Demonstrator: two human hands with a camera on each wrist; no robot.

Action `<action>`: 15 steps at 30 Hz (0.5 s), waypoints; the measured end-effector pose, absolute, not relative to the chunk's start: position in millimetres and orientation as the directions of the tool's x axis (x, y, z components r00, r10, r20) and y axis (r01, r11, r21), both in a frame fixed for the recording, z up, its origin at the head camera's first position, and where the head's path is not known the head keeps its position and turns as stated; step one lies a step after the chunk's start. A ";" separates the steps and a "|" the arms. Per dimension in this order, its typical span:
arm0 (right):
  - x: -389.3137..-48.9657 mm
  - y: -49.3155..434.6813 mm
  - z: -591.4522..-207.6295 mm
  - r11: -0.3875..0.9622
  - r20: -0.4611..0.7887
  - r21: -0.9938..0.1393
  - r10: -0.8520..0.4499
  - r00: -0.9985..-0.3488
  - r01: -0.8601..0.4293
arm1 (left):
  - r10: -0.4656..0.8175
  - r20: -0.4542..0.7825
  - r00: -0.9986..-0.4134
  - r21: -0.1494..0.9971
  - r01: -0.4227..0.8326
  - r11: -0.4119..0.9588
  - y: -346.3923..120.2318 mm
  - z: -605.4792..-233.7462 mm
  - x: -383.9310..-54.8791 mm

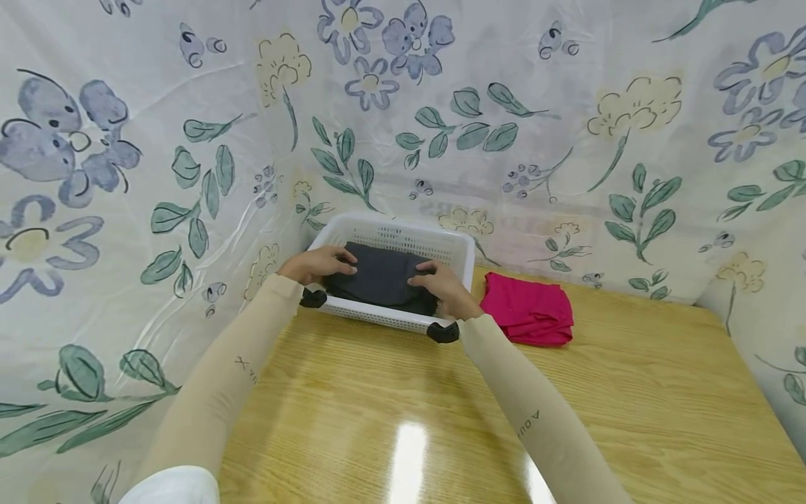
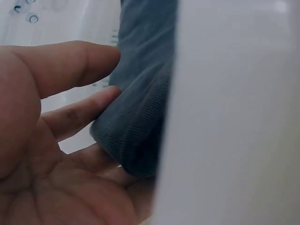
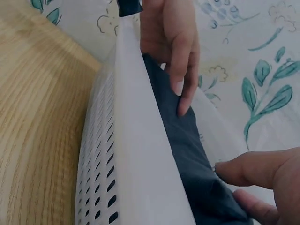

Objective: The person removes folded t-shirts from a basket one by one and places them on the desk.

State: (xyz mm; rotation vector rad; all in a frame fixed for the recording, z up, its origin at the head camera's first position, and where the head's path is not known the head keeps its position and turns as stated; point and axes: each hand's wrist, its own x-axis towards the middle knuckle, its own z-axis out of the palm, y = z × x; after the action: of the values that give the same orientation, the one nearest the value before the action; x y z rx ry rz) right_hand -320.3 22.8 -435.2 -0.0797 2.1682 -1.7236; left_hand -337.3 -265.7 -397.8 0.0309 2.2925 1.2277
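A folded dark blue-grey cloth [image 1: 384, 275], apparently a garment, lies inside a white plastic basket [image 1: 378, 316]. In the left wrist view the cloth [image 2: 136, 108] shows a finely ribbed, rounded fold. My left hand [image 1: 320, 264] is at the cloth's left end, its fingers against the fold and its thumb held apart. At the right end, my right hand [image 1: 446, 285] reaches over the basket rim. Its thumb and a finger stand apart beside the cloth's edge in the right wrist view. The basket wall hides part of the cloth in both wrist views.
A folded bright pink cloth [image 1: 527, 309] lies on the wooden table [image 1: 352, 399], right of the basket. Black handles [image 1: 443, 332] sit at the basket's front corners. A flower-printed curtain [image 1: 504, 175] hangs close behind and at the left.
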 end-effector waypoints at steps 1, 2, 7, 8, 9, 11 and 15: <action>-320.5 22.6 -435.4 0.237 -0.246 -0.954 -0.274 -0.930 0.183 | 0.261 -0.443 -0.858 0.782 -0.228 0.580 -265.7 -398.1 -337.5; -320.7 22.3 -435.6 0.229 -0.244 -0.956 -0.278 -0.929 0.183 | 0.260 -0.442 -0.859 0.784 -0.229 0.577 -265.4 -398.2 -337.8; -320.6 20.2 -434.3 0.228 -0.252 -0.956 -0.306 -0.918 0.186 | 0.258 -0.439 -0.861 0.783 -0.225 0.581 -262.5 -397.8 -338.8; -320.8 19.7 -434.1 0.233 -0.258 -0.954 -0.312 -0.914 0.190 | 0.261 -0.439 -0.860 0.782 -0.222 0.583 -262.2 -397.5 -339.0; -321.1 19.3 -434.2 0.239 -0.264 -0.952 -0.319 -0.910 0.192 | 0.264 -0.439 -0.859 0.782 -0.221 0.582 -262.0 -397.3 -339.3; -321.5 18.6 -434.5 0.247 -0.278 -0.948 -0.328 -0.903 0.202 | 0.273 -0.438 -0.857 0.785 -0.216 0.581 -262.2 -397.6 -340.6; -322.1 18.1 -436.0 0.244 -0.285 -0.946 -0.320 -0.904 0.212 | 0.283 -0.438 -0.853 0.796 -0.222 0.563 -262.0 -397.7 -341.3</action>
State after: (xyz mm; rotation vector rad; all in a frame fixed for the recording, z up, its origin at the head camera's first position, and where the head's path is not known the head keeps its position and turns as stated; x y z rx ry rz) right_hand -322.1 18.1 -436.0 -0.0991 2.1009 -1.7008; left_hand -341.3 -262.0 -397.7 0.0487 2.2678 1.2585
